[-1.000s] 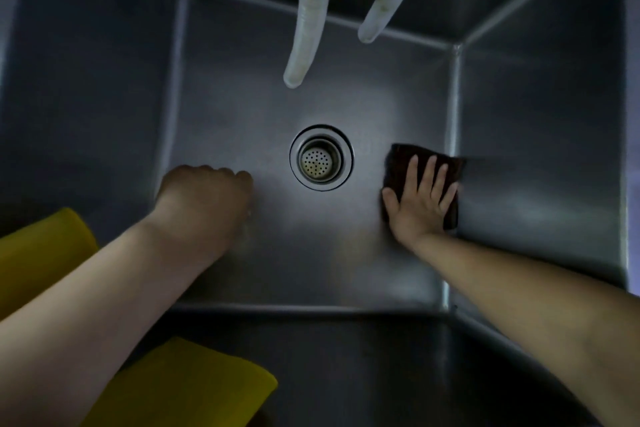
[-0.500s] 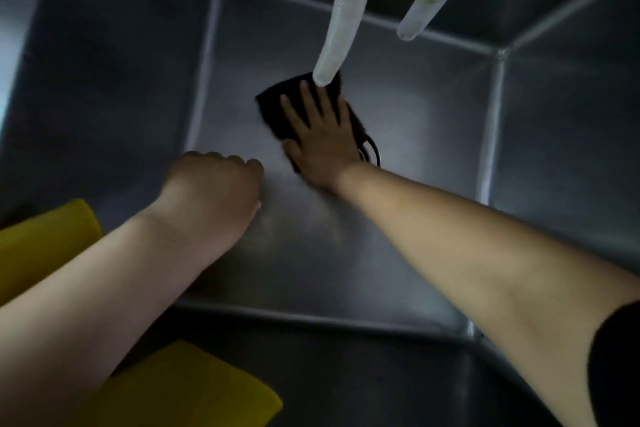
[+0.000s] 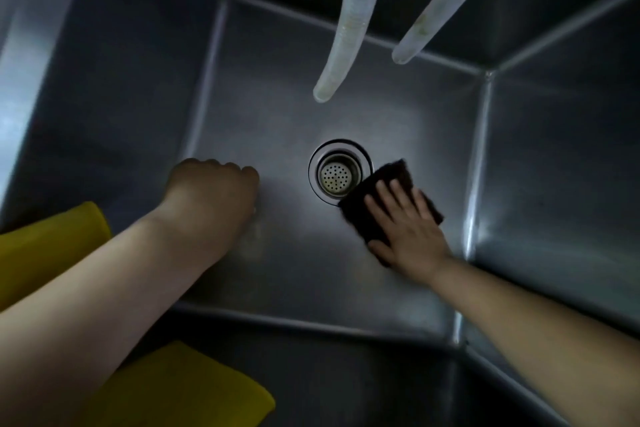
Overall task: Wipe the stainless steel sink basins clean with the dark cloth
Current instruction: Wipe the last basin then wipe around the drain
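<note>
1. Head view: the right hand lies flat, fingers straight, pressing the dark cloth onto the sink floor.
2. The cloth sits just right of the drain, its far corner touching the drain's rim.
3. The left hand rests on the floor left of the drain, fingers curled into a fist, holding nothing visible.
4. Two pale hoses hang over the far side.
5. Yellow fabric shows near left.

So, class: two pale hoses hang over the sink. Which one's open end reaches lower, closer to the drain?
The left hose, the curved one. Its tip hangs above the drain, while the straighter right hose ends higher, near the back wall.
</note>
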